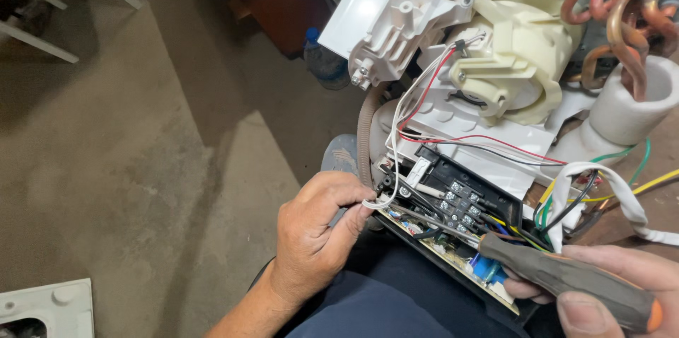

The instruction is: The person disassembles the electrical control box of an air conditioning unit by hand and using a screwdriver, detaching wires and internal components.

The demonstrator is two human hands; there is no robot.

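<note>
In the head view, a bundle of white wires point(391, 168) is pinched between thumb and curled fingers of the left hand point(315, 242), at the left end of the black terminal block point(456, 200). A screwdriver point(566, 280) with a grey handle and orange tip is gripped in the closed right hand point(622, 288), its shaft laid against the block's lower edge beside a circuit board point(453, 257). Above the block a cream motor housing point(513, 55) is seen, with copper pipes point(615, 6) to its upper right.
</note>
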